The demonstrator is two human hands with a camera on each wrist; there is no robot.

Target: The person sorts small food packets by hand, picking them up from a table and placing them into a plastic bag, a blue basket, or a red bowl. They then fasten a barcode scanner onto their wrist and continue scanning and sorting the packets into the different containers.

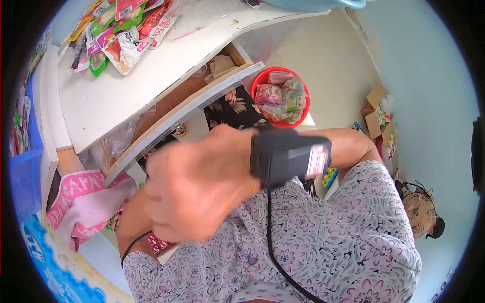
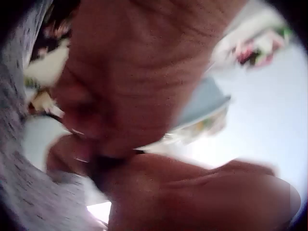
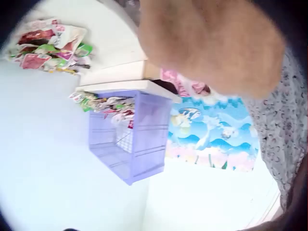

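Note:
My right hand (image 1: 187, 187), blurred, reaches across the front of my body with its fingers bent toward the left. A black device (image 1: 290, 154) is strapped to that wrist, with a cable hanging from it. My left forearm (image 1: 134, 214) rises behind the right hand, which hides the left hand in the head view. In the left wrist view, bare skin of a hand (image 2: 134, 72) fills the top, close over an arm with a dark band (image 2: 106, 168). What either hand holds, I cannot tell. Beyond them a drawer (image 1: 182, 101) stands pulled out.
Snack pouches (image 1: 126, 45) lie heaped on the white tabletop (image 1: 101, 111). A pink towel (image 1: 83, 202) hangs at the left, near a blue-purple basket (image 3: 149, 144) holding packets. On the floor are a red basin (image 1: 254, 86) of packets and a cardboard box (image 1: 376, 96).

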